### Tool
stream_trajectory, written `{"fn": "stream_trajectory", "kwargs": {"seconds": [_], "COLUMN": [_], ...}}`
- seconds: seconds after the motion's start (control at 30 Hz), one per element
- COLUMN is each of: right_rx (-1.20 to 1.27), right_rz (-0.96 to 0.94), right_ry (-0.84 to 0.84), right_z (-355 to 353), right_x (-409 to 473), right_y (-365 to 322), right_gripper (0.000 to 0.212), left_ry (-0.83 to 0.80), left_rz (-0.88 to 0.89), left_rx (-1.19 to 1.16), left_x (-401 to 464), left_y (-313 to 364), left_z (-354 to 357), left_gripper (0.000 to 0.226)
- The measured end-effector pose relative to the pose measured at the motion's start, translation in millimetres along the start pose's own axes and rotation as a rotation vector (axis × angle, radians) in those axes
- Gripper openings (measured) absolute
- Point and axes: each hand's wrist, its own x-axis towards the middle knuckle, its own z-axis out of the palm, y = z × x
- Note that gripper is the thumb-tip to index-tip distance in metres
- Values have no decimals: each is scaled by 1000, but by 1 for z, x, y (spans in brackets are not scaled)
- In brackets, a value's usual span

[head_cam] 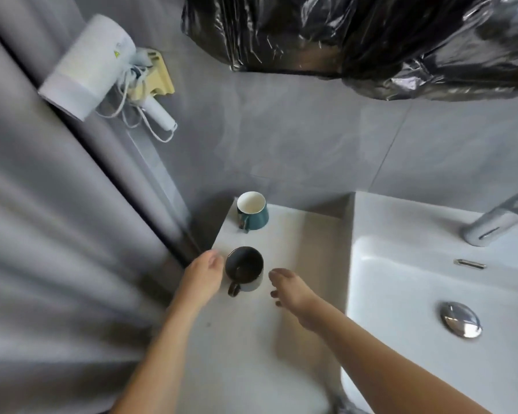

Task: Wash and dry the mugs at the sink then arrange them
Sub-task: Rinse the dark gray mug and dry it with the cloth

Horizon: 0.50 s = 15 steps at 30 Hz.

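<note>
Grey-tiled bathroom, pale surface beside a white sink, two mugs out.

Nearest us, both bare arms reach in: left hand sits just left of the dark mug, fingers loosely curled, gripping nothing; right hand hangs just right of it, fingers relaxed and drooping, not touching. That dark mug stands upright, handle toward us. Further back, the teal mug with its white inside stands upright near the surface's far corner. Off right, chrome drain plug and faucet. On the wall, a white hair dryer; black plastic sheeting up top.
</note>
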Motion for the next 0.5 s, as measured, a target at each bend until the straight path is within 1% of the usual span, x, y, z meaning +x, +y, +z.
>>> {"fn": "stream_trajectory", "kwargs": {"seconds": [0.1, 0.17, 0.23, 0.33, 0.4, 0.5], "right_rx": [19, 50, 59, 134, 227, 364], "right_rz": [89, 138, 147, 72, 39, 0], "right_ry": [-10, -7, -20, 14, 37, 60], "right_z": [21, 28, 32, 36, 33, 6], "right_x": [47, 65, 75, 77, 70, 44], "right_y": [4, 1, 5, 12, 16, 16], "right_gripper": [58, 55, 46, 40, 37, 32], "left_ry": [-145, -216, -215, -170, -173, -153], "left_rz": [-19, -12, -6, 28, 62, 138], "left_rx": [118, 231, 309, 384, 418, 450], "left_x": [44, 66, 79, 83, 76, 51], "left_y": [-5, -9, -14, -13, 0, 40], "left_z": [20, 34, 44, 49, 46, 35], "left_gripper": [39, 40, 38, 33, 34, 31]}}
